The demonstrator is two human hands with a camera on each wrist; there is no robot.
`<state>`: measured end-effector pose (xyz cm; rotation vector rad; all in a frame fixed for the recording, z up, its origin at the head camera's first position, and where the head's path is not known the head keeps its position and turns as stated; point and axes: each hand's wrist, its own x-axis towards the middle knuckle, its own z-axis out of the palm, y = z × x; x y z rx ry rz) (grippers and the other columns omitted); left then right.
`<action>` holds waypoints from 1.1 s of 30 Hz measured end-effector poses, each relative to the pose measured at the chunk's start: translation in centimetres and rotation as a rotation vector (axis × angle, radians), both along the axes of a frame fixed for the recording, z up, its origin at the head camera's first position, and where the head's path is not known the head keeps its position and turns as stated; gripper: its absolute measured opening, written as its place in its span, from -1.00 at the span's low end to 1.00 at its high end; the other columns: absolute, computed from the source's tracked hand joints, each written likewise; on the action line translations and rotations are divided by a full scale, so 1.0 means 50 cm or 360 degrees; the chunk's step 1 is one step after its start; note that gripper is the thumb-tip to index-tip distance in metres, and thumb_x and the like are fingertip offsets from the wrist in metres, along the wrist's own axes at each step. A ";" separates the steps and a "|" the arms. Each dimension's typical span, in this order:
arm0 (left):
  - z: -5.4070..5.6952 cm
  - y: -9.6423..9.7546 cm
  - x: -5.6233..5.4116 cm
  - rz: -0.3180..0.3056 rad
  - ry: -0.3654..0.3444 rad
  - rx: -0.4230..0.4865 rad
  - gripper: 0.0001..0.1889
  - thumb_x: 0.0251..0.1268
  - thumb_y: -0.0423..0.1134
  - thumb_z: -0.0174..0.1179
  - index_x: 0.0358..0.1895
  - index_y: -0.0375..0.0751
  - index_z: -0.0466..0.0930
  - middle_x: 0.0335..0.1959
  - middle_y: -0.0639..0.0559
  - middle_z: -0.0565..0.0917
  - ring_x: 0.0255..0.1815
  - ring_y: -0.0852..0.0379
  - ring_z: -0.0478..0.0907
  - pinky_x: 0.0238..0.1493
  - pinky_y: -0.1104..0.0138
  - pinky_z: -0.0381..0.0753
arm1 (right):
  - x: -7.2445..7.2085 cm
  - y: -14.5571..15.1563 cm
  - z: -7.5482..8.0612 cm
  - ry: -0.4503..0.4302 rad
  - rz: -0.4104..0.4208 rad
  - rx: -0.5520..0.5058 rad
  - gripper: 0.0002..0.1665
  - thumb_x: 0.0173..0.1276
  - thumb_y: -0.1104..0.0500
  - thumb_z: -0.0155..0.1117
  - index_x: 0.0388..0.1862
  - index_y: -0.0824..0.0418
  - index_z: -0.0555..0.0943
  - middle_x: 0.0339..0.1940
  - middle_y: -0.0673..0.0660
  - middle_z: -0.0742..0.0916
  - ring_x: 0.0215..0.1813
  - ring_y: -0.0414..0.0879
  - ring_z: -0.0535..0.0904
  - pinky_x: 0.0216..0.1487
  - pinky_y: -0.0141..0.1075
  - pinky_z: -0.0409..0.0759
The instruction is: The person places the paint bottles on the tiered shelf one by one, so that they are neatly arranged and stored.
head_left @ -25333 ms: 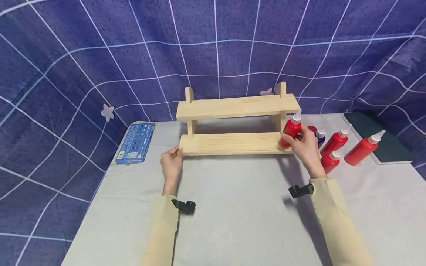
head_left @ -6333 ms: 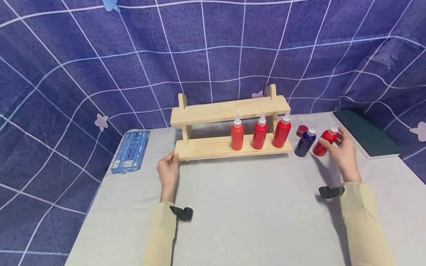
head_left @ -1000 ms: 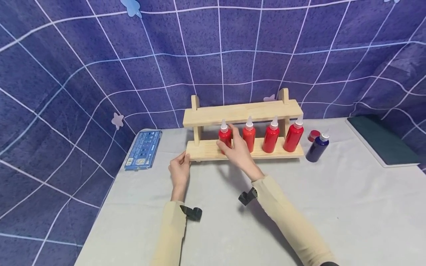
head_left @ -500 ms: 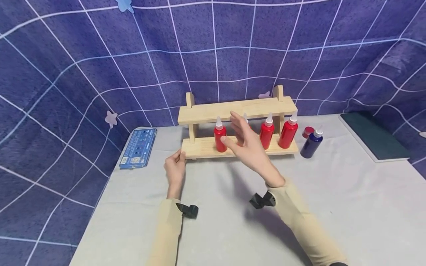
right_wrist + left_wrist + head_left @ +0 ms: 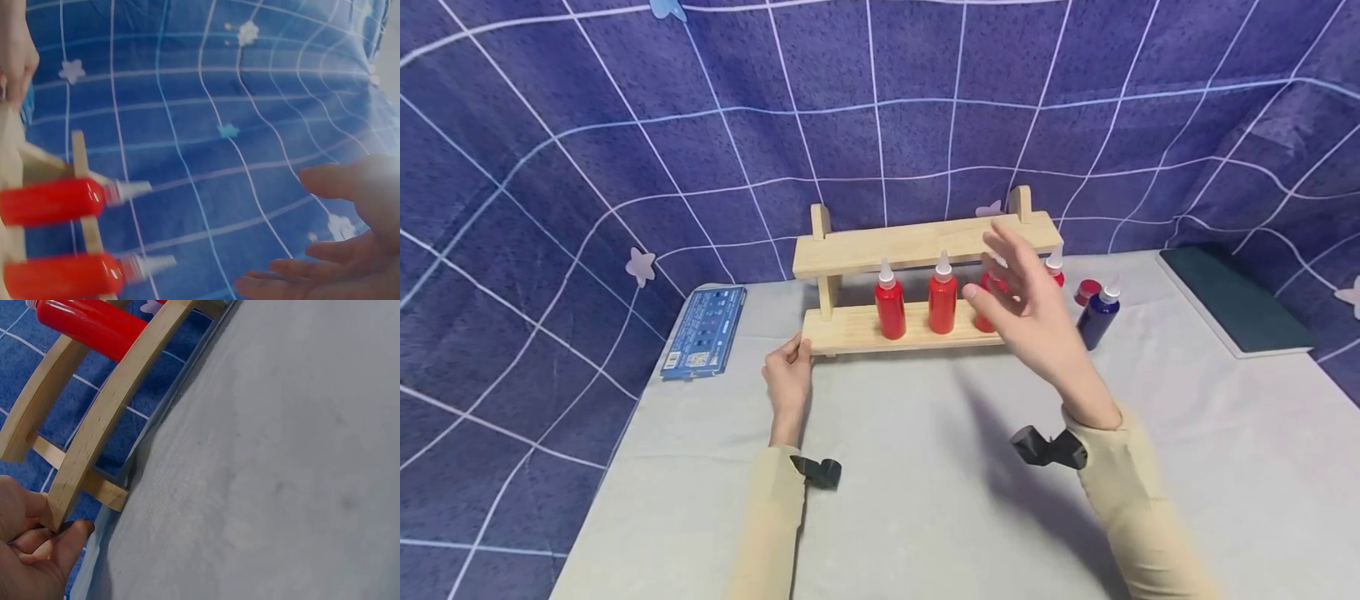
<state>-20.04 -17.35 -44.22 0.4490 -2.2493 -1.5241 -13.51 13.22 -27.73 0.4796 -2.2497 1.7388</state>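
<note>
A two-tier wooden shelf (image 5: 850,329) stands at the back of the table, and my left hand (image 5: 787,379) pinches the left end of its lower board. The left wrist view shows the thumb and fingers (image 5: 69,547) on that board end. Several red squeeze bottles with white nozzles stand upright in a row on the lower board, among them the leftmost red bottle (image 5: 891,310) and the one beside it (image 5: 942,304). My right hand (image 5: 1037,321) is raised, holding nothing, fingers spread, partly hiding the two bottles at the right.
Right of the shelf, a dark blue squeeze bottle (image 5: 1099,317) and a small red-lidded container (image 5: 1087,292) stand on the table. A dark green book (image 5: 1236,300) lies at far right, a blue flat box (image 5: 705,332) at left. A blue gridded curtain (image 5: 880,108) hangs behind.
Red bottles have come from the table at the right onto the lower board. Lately my right hand let go of the leftmost one, lifted and moved right. The left hand stays on the shelf.
</note>
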 end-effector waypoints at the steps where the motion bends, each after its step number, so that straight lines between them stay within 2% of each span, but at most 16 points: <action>1: 0.001 0.000 0.000 -0.0004 0.0001 0.0012 -0.69 0.42 -0.29 0.14 0.13 -0.37 0.59 -0.02 -0.33 0.67 -0.06 -0.08 0.71 -0.19 0.49 0.71 | 0.000 0.010 0.002 0.0012 -0.0021 -0.0005 -0.15 0.36 0.28 0.29 0.55 0.06 0.16 0.47 0.14 0.40 0.43 0.06 0.37 0.43 -0.09 0.39; 5: 0.003 -0.001 -0.001 -0.0019 -0.0002 0.0055 -0.68 0.43 -0.29 0.14 0.14 -0.39 0.58 0.02 -0.34 0.65 -0.02 -0.09 0.69 -0.17 0.53 0.69 | 0.000 0.058 0.006 0.0016 -0.0132 -0.0069 -0.16 0.36 0.29 0.27 0.55 0.08 0.15 0.48 0.19 0.38 0.44 0.13 0.35 0.44 -0.08 0.38; 9: 0.001 -0.003 -0.003 -0.0017 -0.0019 0.0047 -0.67 0.43 -0.28 0.14 0.15 -0.38 0.57 0.02 -0.33 0.65 -0.02 -0.08 0.69 -0.16 0.52 0.69 | -0.002 0.111 0.000 0.0000 -0.0297 -0.0136 -0.15 0.36 0.33 0.25 0.55 0.05 0.15 0.48 0.21 0.36 0.47 0.14 0.30 0.46 -0.05 0.35; 13: -0.001 -0.004 -0.006 -0.0005 -0.0017 0.0028 -0.67 0.43 -0.28 0.14 0.15 -0.37 0.58 0.00 -0.32 0.67 -0.05 -0.07 0.70 -0.16 0.47 0.71 | -0.006 0.154 -0.007 -0.0003 -0.0474 -0.0090 -0.13 0.35 0.33 0.26 0.55 0.03 0.14 0.48 0.21 0.36 0.47 0.12 0.31 0.45 -0.02 0.33; 19: -0.002 -0.003 -0.006 0.0012 -0.0026 -0.0004 -0.67 0.43 -0.26 0.15 0.14 -0.36 0.59 -0.02 -0.31 0.68 -0.06 -0.05 0.71 -0.17 0.47 0.71 | -0.019 0.196 -0.026 -0.0066 -0.0614 0.0001 -0.12 0.35 0.28 0.27 0.57 0.03 0.10 0.50 0.24 0.34 0.47 0.14 0.29 0.46 -0.01 0.29; 28: -0.002 -0.002 -0.005 0.0007 -0.0034 -0.0009 -0.67 0.43 -0.27 0.14 0.14 -0.36 0.59 -0.02 -0.31 0.68 -0.06 -0.05 0.71 -0.17 0.46 0.72 | -0.048 0.249 -0.065 -0.0236 -0.0684 0.0052 -0.08 0.36 0.17 0.28 0.58 0.03 0.05 0.54 0.26 0.27 0.50 0.19 0.20 0.52 0.08 0.17; 33: -0.001 -0.002 -0.005 0.0007 -0.0034 -0.0004 -0.67 0.43 -0.27 0.14 0.15 -0.36 0.58 -0.02 -0.31 0.68 -0.06 -0.05 0.71 -0.16 0.46 0.72 | -0.069 0.275 -0.093 -0.0316 -0.0638 0.0095 -0.03 0.33 0.17 0.30 0.60 0.04 0.00 0.55 0.29 0.22 0.52 0.23 0.15 0.54 0.11 0.11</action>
